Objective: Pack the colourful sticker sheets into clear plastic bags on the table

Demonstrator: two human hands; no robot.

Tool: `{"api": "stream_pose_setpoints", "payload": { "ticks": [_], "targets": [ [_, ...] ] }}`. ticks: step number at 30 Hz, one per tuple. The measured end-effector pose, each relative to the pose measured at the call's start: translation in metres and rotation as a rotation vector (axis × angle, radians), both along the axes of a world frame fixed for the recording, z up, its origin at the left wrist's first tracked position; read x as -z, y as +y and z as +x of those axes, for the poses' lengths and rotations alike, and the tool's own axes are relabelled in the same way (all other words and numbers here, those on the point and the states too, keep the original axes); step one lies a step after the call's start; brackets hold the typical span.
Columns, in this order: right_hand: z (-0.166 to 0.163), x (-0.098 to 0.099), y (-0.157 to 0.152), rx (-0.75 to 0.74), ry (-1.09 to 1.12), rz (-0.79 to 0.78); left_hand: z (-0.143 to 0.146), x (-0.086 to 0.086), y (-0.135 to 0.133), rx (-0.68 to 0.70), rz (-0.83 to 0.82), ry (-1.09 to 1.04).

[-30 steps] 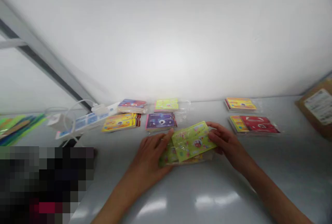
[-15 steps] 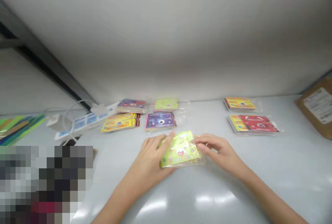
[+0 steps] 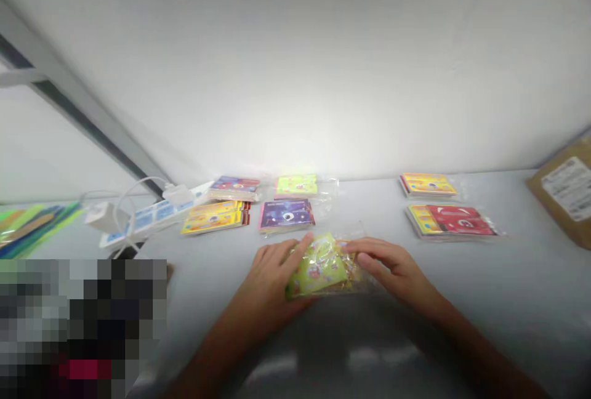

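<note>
Bag: clear, on or just above the grey table (image 3: 240, 282), between the two hands; cannot tell whether its underside touches. Bag (image 3: 349, 286) shows a green card (image 3: 322, 268) under glare, with a yellow-brown layer (image 3: 354, 268) past the card's right edge.
Left hand (image 3: 274, 276): grasping the bag's left end, a finger along the far side, thumb side at the near edge.
Right hand (image 3: 390, 270): fingers curled at the bag's right end, touching or all but; whether it pinches film or card, cannot tell.
Axis: bag runs roughly left to right, hand to hand. Card lies toward the left hand, the nearer of the two; right hand faces the bag's other end.
Far left: purple pack (image 3: 287, 214) just beyond the bag, green pack (image 3: 297, 185) behind it; two more packs (image 3: 215, 217) farther left, beside a power strip (image 3: 159, 215).
Far right: red pack (image 3: 464, 220), yellow pack (image 3: 429, 184) behind; box (image 3: 566, 193) cut off by the frame.
Hidden: card's left end, under the left hand; left fingertips below; bag mouth unclear in the glare. Near-left corner pixelated, unreadable.
</note>
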State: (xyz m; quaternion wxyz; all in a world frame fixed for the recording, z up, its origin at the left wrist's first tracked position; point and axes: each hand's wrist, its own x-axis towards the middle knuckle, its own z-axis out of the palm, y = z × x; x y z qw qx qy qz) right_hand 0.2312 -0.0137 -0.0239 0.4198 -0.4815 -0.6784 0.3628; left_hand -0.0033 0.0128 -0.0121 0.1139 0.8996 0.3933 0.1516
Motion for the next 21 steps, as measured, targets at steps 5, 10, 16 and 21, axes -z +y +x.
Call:
{"api": "stream_pose_setpoints", "payload": {
  "ticks": [5,10,16,21],
  "targets": [
    [0.006,0.005,0.005,0.301,0.088,-0.016,-0.005,-0.001,0.005,-0.061,0.037,-0.014],
    [0.009,0.016,0.012,0.347,0.015,-0.160,-0.007,-0.003,0.007,-0.143,0.052,-0.027],
    [-0.003,0.031,0.012,0.228,-0.154,-0.153,-0.007,-0.002,0.006,-0.127,0.019,-0.026],
    [-0.007,0.034,0.011,0.205,-0.113,-0.232,-0.005,-0.002,0.006,-0.096,-0.008,-0.024]
  ]
}}
